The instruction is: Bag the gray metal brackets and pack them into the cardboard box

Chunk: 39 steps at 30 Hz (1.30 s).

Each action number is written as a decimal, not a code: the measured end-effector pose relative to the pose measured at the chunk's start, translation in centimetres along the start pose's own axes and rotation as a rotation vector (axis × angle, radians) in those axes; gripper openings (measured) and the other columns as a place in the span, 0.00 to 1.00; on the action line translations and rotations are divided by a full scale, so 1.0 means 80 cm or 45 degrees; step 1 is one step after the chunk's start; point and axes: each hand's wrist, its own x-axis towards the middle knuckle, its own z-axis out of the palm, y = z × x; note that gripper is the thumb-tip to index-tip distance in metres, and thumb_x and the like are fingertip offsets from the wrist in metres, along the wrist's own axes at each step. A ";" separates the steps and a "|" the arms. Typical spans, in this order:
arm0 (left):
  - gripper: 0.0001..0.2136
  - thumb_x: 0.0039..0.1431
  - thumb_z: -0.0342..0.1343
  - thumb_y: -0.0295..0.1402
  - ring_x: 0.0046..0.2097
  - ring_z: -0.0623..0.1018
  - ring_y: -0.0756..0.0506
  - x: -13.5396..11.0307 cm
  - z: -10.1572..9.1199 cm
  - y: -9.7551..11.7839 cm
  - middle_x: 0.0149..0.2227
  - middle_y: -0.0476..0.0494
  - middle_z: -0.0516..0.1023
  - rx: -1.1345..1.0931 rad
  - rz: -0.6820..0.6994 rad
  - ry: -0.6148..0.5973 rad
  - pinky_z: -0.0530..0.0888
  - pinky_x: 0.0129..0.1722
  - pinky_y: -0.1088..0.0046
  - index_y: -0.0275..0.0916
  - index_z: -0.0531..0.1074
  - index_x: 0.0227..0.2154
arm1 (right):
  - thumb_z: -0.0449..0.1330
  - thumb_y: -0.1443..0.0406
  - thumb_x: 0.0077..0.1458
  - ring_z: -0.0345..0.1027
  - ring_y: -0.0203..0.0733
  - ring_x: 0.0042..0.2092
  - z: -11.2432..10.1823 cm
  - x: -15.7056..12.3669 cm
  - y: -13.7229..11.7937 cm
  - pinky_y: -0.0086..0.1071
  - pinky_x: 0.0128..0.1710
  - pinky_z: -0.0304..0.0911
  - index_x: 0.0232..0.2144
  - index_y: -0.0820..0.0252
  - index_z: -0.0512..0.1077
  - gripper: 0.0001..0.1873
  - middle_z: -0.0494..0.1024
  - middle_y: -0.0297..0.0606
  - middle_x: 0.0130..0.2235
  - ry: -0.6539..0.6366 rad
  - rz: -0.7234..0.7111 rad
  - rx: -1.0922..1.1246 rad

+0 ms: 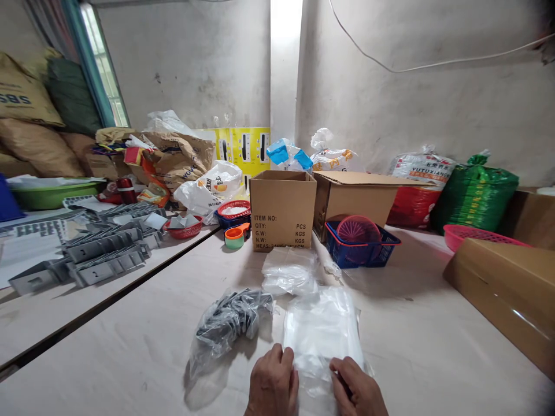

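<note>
Bare, stained grey walls [208, 63] frame this one, with a pale worktable [151, 358] spread wide across the front, and down at the near edge both hands are on the plastic! Left hand [274, 378], fingers bent and drawn together, gripping the left side of a stack of clear plastic bags [325, 326]; right hand [358, 387], fingers curled in, pinching the same stack on its right. That stack lies flat on the tabletop, its near end between the two hands. Just left of it sits a filled clear bag [229, 323], bulging with dark grey pieces, its slack end trailing toward the near edge. Right behind the stack, a looser bundle of clear plastic [290, 271], and beyond that an upright cardboard carton [284, 202] printed "ITEM NO:" and "QTY:". Beside it on the right, a blue plastic basket [390, 249] carries a red round basket [358, 230]; on the left, an orange tape dispenser [235, 233]. Over to the far left, look at those rows of grey folded pieces [108, 251]! And at the back right, a bulging green sack [474, 193] rises above a pink basket [485, 234].
</note>
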 end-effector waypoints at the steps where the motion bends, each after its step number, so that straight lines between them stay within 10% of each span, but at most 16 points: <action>1: 0.04 0.49 0.50 0.24 0.27 0.71 0.47 0.000 0.001 0.000 0.26 0.46 0.69 0.010 0.004 -0.006 0.63 0.26 0.73 0.41 0.64 0.27 | 0.49 0.65 0.59 0.67 0.35 0.24 -0.001 0.001 -0.001 0.24 0.24 0.63 0.35 0.60 0.70 0.10 0.71 0.36 0.27 0.009 0.005 0.009; 39: 0.07 0.49 0.47 0.21 0.24 0.69 0.46 -0.014 0.035 -0.008 0.23 0.47 0.66 -0.025 -0.043 0.090 0.60 0.24 0.71 0.41 0.62 0.25 | 0.44 0.58 0.61 0.66 0.35 0.21 0.037 -0.018 0.033 0.26 0.18 0.61 0.38 0.57 0.70 0.16 0.72 0.37 0.27 0.271 -0.052 -0.133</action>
